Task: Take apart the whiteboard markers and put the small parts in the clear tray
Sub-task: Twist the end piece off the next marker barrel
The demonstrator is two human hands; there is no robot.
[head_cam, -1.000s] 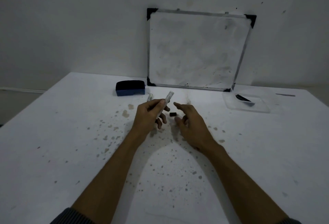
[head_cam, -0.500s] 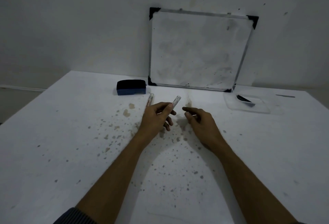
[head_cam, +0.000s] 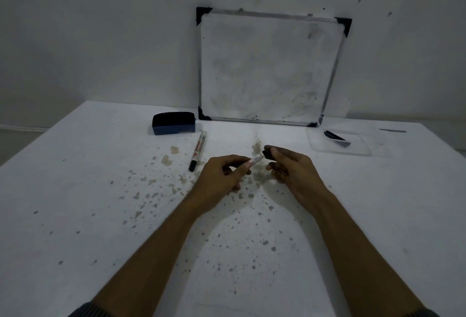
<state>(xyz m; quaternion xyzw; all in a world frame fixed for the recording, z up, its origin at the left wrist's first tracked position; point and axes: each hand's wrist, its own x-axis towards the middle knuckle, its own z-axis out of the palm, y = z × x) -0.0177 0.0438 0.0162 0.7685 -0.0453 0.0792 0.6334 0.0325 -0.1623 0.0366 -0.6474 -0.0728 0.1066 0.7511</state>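
Note:
My left hand (head_cam: pixel 222 178) grips a white marker barrel (head_cam: pixel 256 159) that points up and to the right. My right hand (head_cam: pixel 290 168) pinches a small black cap (head_cam: pixel 266 154) right at the barrel's tip; whether it touches the barrel I cannot tell. A second whole marker (head_cam: pixel 199 150) with a black cap lies on the table to the left of my hands. The clear tray (head_cam: pixel 363 150) sits at the back right and holds a dark part (head_cam: pixel 336 137).
A blue-and-black board eraser (head_cam: pixel 174 123) lies at the back left. A small whiteboard (head_cam: pixel 269 69) leans on the wall behind. The white table (head_cam: pixel 100 203) is speckled with stains. A thin dark object (head_cam: pixel 392 130) lies far right.
My right hand picked the black cap up off the table and brought it to the tip of the barrel. My left hand lowered and tilted the barrel toward it.

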